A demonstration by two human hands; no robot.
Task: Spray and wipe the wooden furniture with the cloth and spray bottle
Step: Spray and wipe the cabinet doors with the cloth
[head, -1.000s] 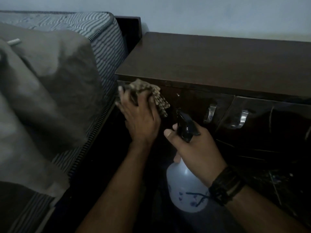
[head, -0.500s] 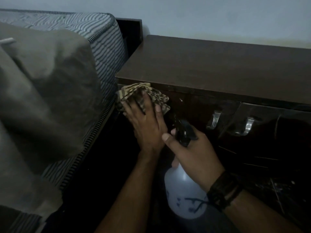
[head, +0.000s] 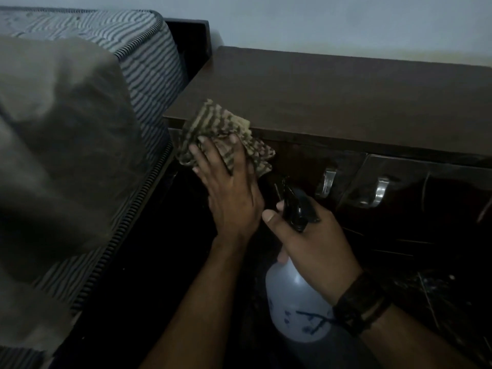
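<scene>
A dark wooden cabinet (head: 332, 99) stands against the wall, its doors below the top edge carrying two metal handles (head: 327, 181). My left hand (head: 229, 190) presses a striped brown cloth (head: 226, 123) flat against the cabinet's front at the left corner, the cloth reaching over the top edge. My right hand (head: 314, 241) grips a white spray bottle (head: 295, 307) by its neck, just right of the left hand. Its black trigger head (head: 295, 206) points at the cabinet front. The bottle's lower right side is hidden by my wrist.
A striped mattress (head: 143, 54) with a grey blanket (head: 58, 145) draped over it fills the left side, close to the cabinet's left end. A dark narrow floor gap runs between them. A pale wall rises behind the cabinet. A dark wristband (head: 359, 307) is on my right wrist.
My left hand has slid the cloth up and slightly right along the cabinet's front corner, so it now laps over the top edge. The right hand with the bottle has hardly moved.
</scene>
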